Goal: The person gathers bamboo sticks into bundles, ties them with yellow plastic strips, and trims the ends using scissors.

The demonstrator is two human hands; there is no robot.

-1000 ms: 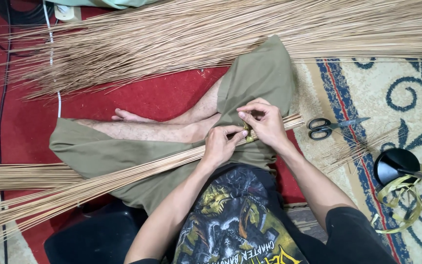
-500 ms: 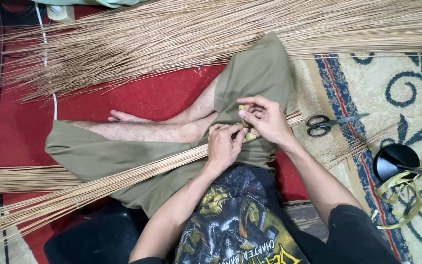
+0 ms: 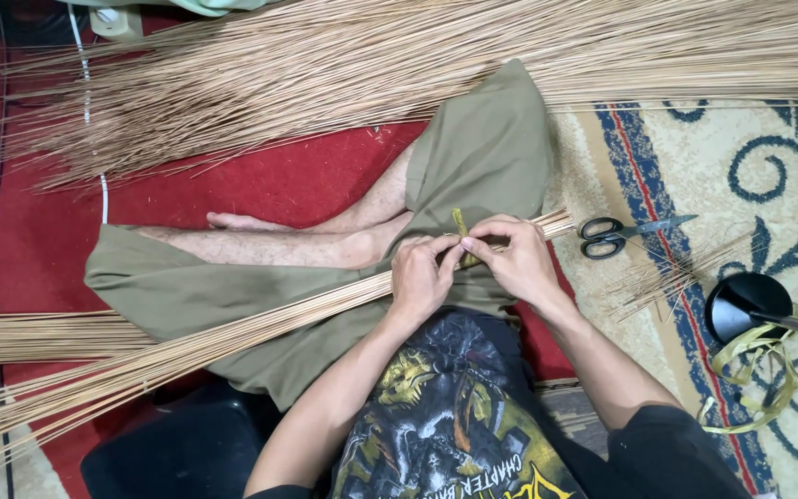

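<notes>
The left hand (image 3: 422,275) and right hand (image 3: 513,261) were closed together on a yellow-green strip (image 3: 460,226), pinched around a bundle of sticks (image 3: 187,346) laid across the lap. Scissors (image 3: 613,236) lay just right on the rug (image 3: 768,176). A stick pile (image 3: 399,55) was spread far.

shirt (image 3: 454,416): black, short sleeves, yellow-grey graphic print | shorts (image 3: 482,157): olive green, loose | feet bare
</notes>
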